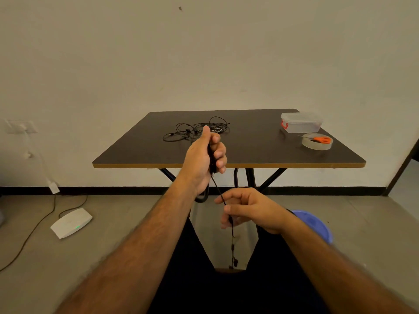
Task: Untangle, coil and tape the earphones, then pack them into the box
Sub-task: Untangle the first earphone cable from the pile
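Dark laminate, the square table (249,150) filled mid-frame, with a tangle of black earphone cables (197,130) lying at its centre. My left hand (201,155), just below that heap, was curled tight around a coiled black earphone (212,159); its loose cord ran down and right to my right hand (247,209), lower centre, which pinched it, the earbuds dangling beneath. At upper right stood the clear lidded plastic box (301,122), then the clear tape roll (317,143) with orange-handled scissors (319,139) on it, well apart from either hand.
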Demonstrator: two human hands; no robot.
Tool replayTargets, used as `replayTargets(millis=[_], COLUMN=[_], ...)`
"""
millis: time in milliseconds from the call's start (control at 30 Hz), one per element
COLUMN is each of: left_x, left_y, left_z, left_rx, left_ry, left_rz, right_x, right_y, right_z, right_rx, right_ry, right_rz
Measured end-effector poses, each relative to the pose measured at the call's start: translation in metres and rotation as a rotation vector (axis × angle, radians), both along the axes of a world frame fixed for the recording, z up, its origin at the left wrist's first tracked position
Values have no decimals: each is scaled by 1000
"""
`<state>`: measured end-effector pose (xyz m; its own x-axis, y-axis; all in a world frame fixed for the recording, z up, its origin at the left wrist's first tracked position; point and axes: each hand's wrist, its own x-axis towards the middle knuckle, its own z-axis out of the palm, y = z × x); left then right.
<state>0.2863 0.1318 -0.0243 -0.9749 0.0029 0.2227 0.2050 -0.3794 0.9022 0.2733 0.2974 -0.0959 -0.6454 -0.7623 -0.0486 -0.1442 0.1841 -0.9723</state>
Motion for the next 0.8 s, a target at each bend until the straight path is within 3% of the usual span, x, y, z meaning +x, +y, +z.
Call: replayTargets(millis=[167,333,567,800], left_x=[-1,-5,-1,8], left_y=[4,4,5,13], left_z=[-11,-18,-24,-21], left_rx=[-188,-366,-671,-506], left_ry=[49,86,-6,-147], left_rz=[135,186,92,-184], right_x=[1,2,1,-7], right_y=[2,2,3,13], right_z=[10,25,65,87], right_rx=[137,125,211,81], right_ry=[92,278,690,806], right_rz=[58,-67,-214,-280])
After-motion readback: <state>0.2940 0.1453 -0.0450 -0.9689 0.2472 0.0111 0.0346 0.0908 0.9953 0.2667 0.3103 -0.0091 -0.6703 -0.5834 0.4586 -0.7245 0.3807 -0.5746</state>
